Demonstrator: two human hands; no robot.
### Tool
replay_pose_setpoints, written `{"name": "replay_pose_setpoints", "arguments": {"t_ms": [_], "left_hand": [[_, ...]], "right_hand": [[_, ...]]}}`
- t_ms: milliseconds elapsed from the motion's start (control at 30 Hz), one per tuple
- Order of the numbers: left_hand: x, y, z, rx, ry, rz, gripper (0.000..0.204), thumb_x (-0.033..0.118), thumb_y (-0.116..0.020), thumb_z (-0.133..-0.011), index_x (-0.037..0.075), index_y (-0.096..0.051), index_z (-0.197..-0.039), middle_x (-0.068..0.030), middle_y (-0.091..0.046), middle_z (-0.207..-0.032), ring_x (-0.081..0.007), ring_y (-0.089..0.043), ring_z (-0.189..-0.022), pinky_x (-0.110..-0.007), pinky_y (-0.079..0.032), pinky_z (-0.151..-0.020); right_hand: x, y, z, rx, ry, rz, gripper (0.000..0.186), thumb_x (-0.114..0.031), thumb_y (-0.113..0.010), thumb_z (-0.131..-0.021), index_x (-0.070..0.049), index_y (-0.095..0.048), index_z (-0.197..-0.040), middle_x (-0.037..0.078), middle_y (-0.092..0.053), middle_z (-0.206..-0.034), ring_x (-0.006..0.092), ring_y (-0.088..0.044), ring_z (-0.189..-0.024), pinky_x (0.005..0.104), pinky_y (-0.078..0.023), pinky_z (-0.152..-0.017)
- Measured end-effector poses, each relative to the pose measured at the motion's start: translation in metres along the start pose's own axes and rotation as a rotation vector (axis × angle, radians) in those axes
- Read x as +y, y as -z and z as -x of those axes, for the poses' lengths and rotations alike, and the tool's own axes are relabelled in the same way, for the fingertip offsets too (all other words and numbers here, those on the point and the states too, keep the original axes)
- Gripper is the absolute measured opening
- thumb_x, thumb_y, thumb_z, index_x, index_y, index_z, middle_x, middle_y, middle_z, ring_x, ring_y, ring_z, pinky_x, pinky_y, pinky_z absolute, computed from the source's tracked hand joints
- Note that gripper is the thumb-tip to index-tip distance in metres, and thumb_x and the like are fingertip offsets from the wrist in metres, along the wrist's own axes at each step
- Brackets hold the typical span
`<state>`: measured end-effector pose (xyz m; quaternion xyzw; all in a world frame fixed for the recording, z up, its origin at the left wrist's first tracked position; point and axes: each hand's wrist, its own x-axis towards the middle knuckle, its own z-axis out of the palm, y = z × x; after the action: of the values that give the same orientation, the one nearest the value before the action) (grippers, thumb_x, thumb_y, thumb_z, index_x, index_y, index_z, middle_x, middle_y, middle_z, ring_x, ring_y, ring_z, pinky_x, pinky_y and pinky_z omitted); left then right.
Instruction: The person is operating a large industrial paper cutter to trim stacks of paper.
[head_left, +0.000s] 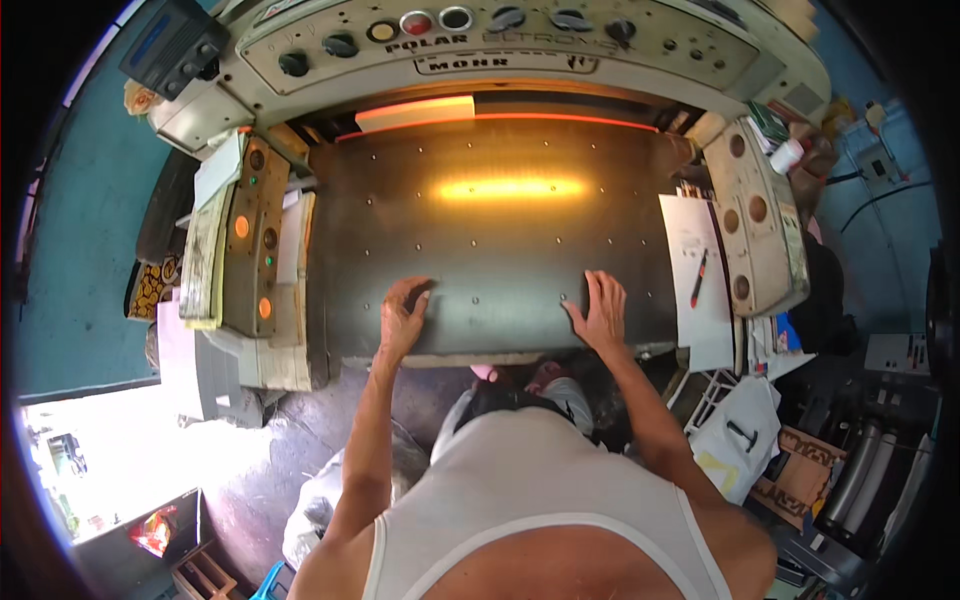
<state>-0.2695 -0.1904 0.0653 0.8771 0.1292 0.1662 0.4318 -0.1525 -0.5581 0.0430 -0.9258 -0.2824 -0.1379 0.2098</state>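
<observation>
A dark metal table of a paper-cutting machine [520, 270], dotted with small round studs, lies in front of me. Near its front left, my left hand [403, 317] rests on or just over the surface, fingers curved and thumb apart, nothing in it. My right hand [603, 315] is at the front right, its fingers stretched forward and thumb out to the side, also holding nothing. At the back, left of centre, a pale paper stack [415, 114] sits in the machine's opening. A thin red line [570, 121] runs across beside it.
Side blocks with buttons [250, 240] and holes [757, 210] flank the table. On the right ledge are white sheets [695, 260] and a red-and-black pen [699, 278]. A control panel with knobs [500, 35] spans the back. A white plastic bag [735, 430] hangs at lower right.
</observation>
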Motion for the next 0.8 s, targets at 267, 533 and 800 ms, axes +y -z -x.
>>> {"name": "replay_pose_setpoints", "arguments": {"t_ms": [267, 533, 800], "left_hand": [[-0.052, 0.021, -0.096, 0.063, 0.105, 0.164, 0.03, 0.008, -0.068, -0.092, 0.008, -0.067, -0.121, -0.008, -0.065, -0.118, -0.0181, -0.064, -0.109, -0.031, -0.054, -0.088], [-0.1, 0.031, -0.237, 0.159, 0.169, 0.256, 0.05, 0.023, -0.076, -0.086, 0.005, -0.06, -0.13, -0.0163, -0.063, -0.128, -0.0276, -0.062, -0.118, -0.04, -0.052, -0.095], [-0.183, 0.042, -0.366, 0.371, 0.308, 0.193, 0.085, 0.049, -0.077, -0.082, -0.003, -0.046, -0.141, -0.0197, -0.062, -0.126, -0.0273, -0.057, -0.12, -0.037, -0.042, -0.103]], "right_hand": [[-0.002, -0.003, -0.004, -0.091, -0.019, 0.05, 0.069, -0.038, -0.075, -0.082, 0.0, -0.049, -0.134, 0.021, -0.048, -0.129, 0.0401, -0.045, -0.121, 0.0527, -0.035, -0.104], [-0.002, -0.008, -0.004, -0.095, -0.015, 0.072, 0.067, -0.034, -0.075, -0.082, -0.001, -0.049, -0.133, 0.021, -0.049, -0.129, 0.0402, -0.046, -0.12, 0.0531, -0.035, -0.102], [0.0, -0.031, -0.047, 0.014, -0.036, 0.023, 0.057, -0.027, -0.071, -0.087, -0.001, -0.048, -0.133, 0.022, -0.052, -0.128, 0.0406, -0.048, -0.118, 0.0521, -0.036, -0.101]]}}
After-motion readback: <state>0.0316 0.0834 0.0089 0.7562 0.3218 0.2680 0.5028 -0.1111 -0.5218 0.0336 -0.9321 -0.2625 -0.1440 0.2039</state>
